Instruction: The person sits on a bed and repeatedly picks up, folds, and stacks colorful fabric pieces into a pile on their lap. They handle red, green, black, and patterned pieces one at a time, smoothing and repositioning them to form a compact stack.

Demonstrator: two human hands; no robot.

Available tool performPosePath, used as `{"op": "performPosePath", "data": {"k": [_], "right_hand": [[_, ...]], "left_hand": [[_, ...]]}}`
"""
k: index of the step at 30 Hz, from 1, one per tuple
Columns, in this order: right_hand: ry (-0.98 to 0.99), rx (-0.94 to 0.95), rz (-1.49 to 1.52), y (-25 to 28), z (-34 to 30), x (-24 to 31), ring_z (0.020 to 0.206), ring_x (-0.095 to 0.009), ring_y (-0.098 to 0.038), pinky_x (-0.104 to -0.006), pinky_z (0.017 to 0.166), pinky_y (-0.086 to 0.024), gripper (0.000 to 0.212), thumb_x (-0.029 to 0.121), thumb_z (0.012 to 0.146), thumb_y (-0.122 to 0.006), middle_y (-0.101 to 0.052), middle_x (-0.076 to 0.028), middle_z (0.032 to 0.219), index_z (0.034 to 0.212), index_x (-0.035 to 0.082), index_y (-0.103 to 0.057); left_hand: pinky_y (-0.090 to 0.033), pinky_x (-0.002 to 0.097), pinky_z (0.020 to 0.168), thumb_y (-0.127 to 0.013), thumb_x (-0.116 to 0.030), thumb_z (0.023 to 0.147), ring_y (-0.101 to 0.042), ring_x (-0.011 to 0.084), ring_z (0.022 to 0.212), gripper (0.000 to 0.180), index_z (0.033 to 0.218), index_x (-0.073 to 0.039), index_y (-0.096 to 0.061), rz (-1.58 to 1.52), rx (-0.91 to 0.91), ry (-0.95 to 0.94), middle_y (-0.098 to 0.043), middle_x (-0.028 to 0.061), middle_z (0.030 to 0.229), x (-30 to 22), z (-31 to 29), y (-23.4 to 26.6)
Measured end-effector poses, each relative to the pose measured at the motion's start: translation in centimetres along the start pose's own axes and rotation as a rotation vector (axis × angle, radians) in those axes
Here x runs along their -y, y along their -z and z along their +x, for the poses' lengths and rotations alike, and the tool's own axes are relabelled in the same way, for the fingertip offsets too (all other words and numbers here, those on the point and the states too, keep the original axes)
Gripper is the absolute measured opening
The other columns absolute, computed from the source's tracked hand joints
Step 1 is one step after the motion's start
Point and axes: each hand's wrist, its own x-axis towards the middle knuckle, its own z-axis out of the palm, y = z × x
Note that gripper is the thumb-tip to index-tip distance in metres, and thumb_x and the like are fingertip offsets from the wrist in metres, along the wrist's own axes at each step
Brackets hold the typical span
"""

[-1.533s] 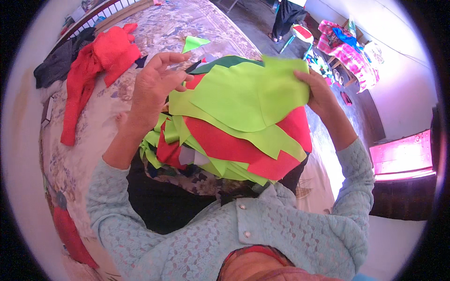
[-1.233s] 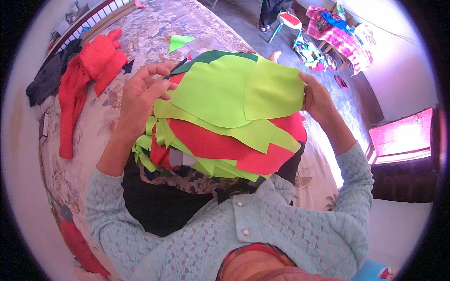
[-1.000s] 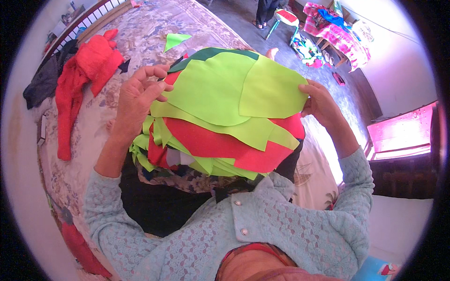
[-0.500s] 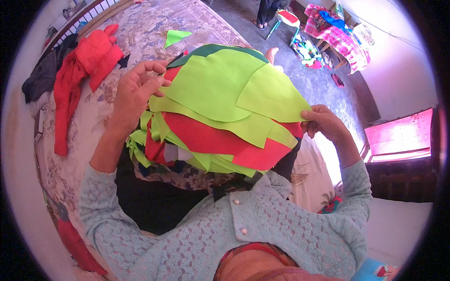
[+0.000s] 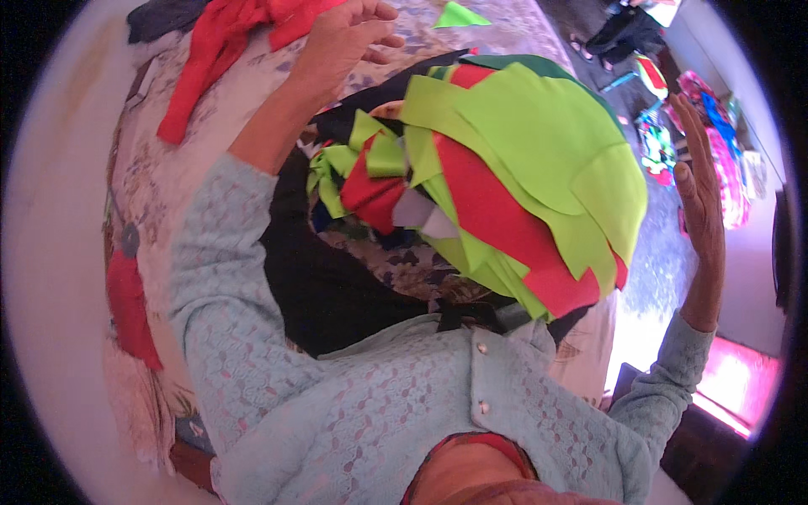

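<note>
A layered heap of cut cloth pieces rests over my lap, with lime-green pieces [image 5: 539,143] uppermost. Red cloth [image 5: 505,219] shows between the layers, and a dark green edge [image 5: 560,71] lies along the far side. Crumpled green and red scraps [image 5: 374,181] spill at its left. My left hand [image 5: 349,42] is raised past the heap's far left, fingers apart and slightly curled, with nothing in it. Off to the heap's right, my right hand [image 5: 700,189] is held up with fingers stretched out, touching nothing.
Beneath is a patterned bedsheet [image 5: 210,181], with a small green triangular scrap [image 5: 461,15] beyond the heap. Red clothing [image 5: 215,59] lies at far left. A person in dark clothes [image 5: 627,34] is at far right, near a stool [image 5: 651,76] and a pink checked cloth [image 5: 728,181].
My right hand has let go of the lime-green piece's corner and moved outward. My left hand has lifted away from the heap. The view has turned, shifting the heap right.
</note>
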Motion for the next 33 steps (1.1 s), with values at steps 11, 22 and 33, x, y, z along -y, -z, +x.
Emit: {"op": "performPosePath", "data": {"k": [11, 22, 33], "right_hand": [[0.205, 0.333, 0.072, -11.1, 7.6, 3.0, 0.139, -0.034, -0.029, -0.0497, 0.112, -0.018, 0.081, 0.070, 0.084, -0.044, -0.032, -0.016, 0.151, 0.144, 0.016, -0.040], [0.183, 0.293, 0.055, -11.3, 6.9, 4.1, 0.139, -0.032, -0.031, -0.0567, 0.111, -0.020, 0.079, 0.062, 0.081, -0.056, -0.034, -0.015, 0.149, 0.145, 0.020, -0.037], [0.205, 0.212, 0.083, -11.2, 6.2, 3.8, 0.139, -0.032, -0.029, -0.0550, 0.112, -0.018, 0.074, 0.065, 0.088, -0.045, -0.036, -0.017, 0.148, 0.144, 0.018, -0.038]], "left_hand": [[-0.052, 0.0279, 0.063, -0.061, -0.018, 0.087, -0.066, 0.0154, 0.083, 0.022, 0.105, -0.005, -0.062, 0.105, -0.117, 0.384, -0.065, 0.0058, 0.093, 11.6, 0.8, 7.0], [-0.048, 0.0484, 0.088, -0.062, -0.012, 0.077, -0.055, 0.0373, 0.111, 0.051, 0.126, -0.009, -0.045, 1.059, 0.494, -0.013, -0.053, 0.0162, 0.119, 24.7, -2.6, 3.4], [-0.051, 0.0457, 0.073, -0.069, -0.013, 0.066, -0.064, 0.0332, 0.084, 0.014, 0.079, -0.009, -0.069, 1.161, 0.378, 0.108, -0.067, 0.0136, 0.081, 22.2, -0.3, 3.6]]}}
